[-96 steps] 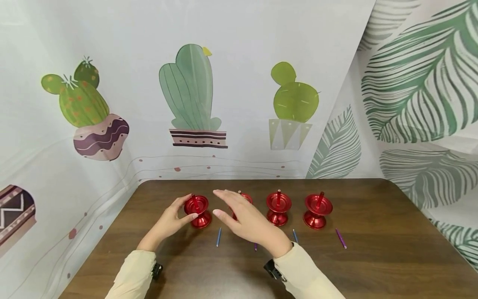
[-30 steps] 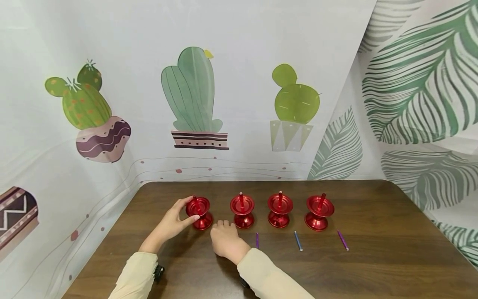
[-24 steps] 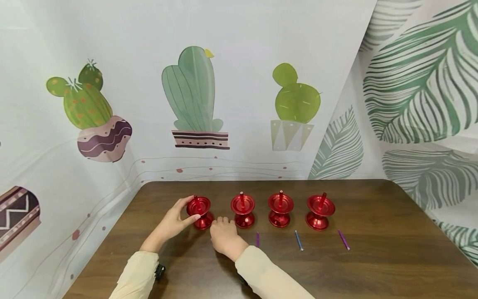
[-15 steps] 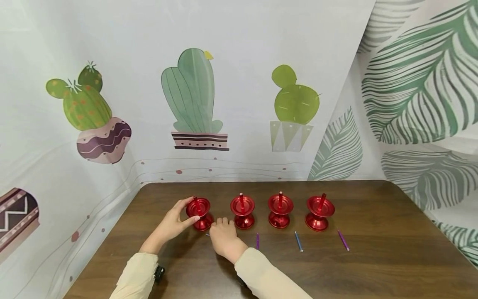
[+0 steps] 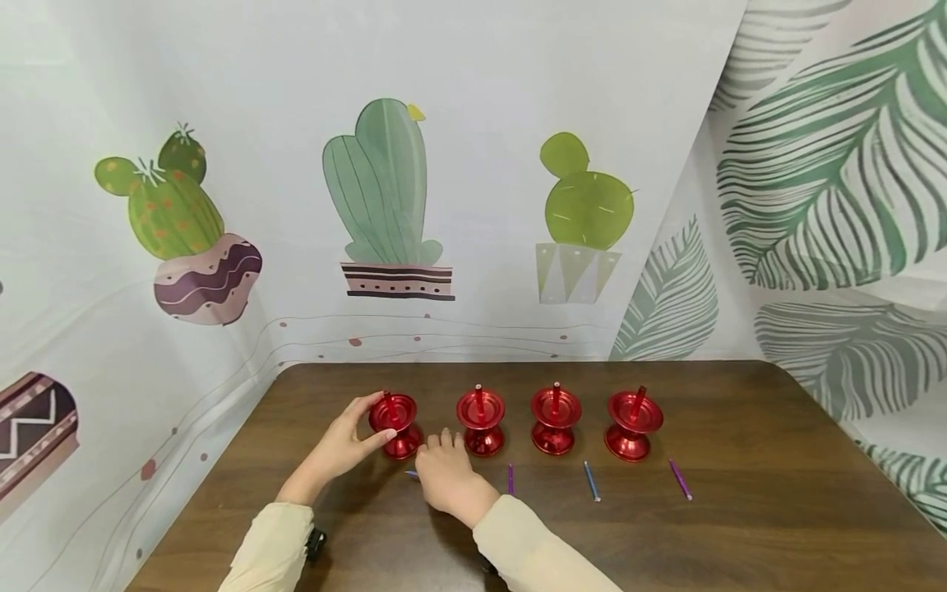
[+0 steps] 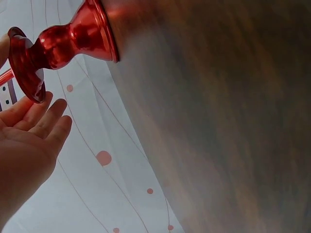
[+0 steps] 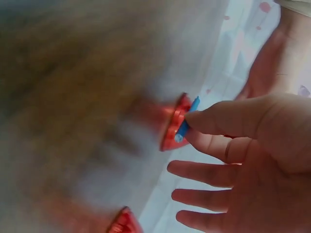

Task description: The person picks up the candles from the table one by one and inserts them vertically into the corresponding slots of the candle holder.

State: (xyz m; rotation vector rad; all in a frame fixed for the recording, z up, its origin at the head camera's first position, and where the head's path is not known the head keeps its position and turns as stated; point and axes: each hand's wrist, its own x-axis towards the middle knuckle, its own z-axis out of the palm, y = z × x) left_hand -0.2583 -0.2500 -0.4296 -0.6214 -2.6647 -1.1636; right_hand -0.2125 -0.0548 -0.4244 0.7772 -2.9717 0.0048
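Note:
The leftmost red candle holder (image 5: pixel 403 444) stands on the brown table, a short upright tube in its dish. My left hand (image 5: pixel 339 448) grips its dish rim between thumb and fingers; in the left wrist view the other fingers spread below the dish (image 6: pixel 22 73). Just right of this holder, my right hand (image 5: pixel 450 478) is low over the table, back upward. The right wrist view shows its thumb and forefinger pinching a thin blue candle (image 7: pixel 182 130), with the remaining fingers extended. Only one tip of that candle peeks out left of the hand in the head view.
Three more red candle holders, the left one (image 5: pixel 482 436), the middle one (image 5: pixel 555 436) and the right one (image 5: pixel 629 440), continue the row. In front lie a purple candle (image 5: pixel 510 478), a blue candle (image 5: pixel 592 481) and another purple candle (image 5: pixel 681 479). A printed cloth (image 5: pixel 488 329) hangs behind.
My right hand came down leftward from above the second holder and took the leftmost blue candle, whose tip now points left. My left hand has stayed at the first holder.

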